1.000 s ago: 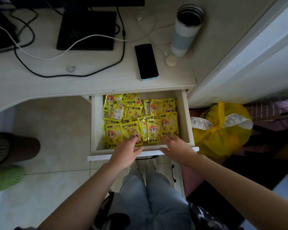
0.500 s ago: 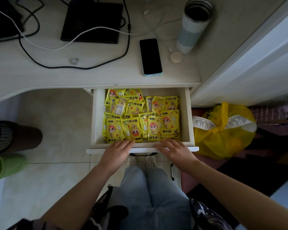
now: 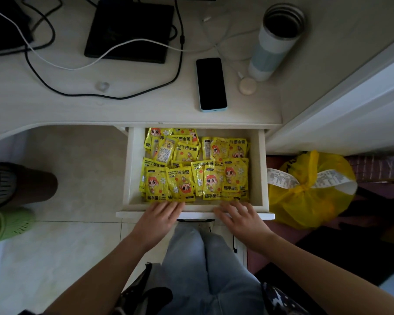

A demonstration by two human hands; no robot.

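— How do our two hands lie?

— Our left hand [image 3: 156, 220] and right hand [image 3: 241, 220] both rest flat on the front rail of the one open drawer [image 3: 196, 215]. The fingers [image 3: 168, 206] are straight and slightly spread, gripping nothing.

— And the yellow packets [image 3: 196, 169]?

— Just beyond our fingertips, inside the drawer. The nearest row almost meets the left fingertips. We count about a dozen faces, but they overlap in heaps, so we cannot tell the full number.

— Farther out?

— Well past the fingers, on the desk [image 3: 55, 110]: one phone [image 3: 211, 84] and one open tumbler [image 3: 275, 42]. Right of our right fingers, on the floor, sits one tied yellow bag [image 3: 305, 201].
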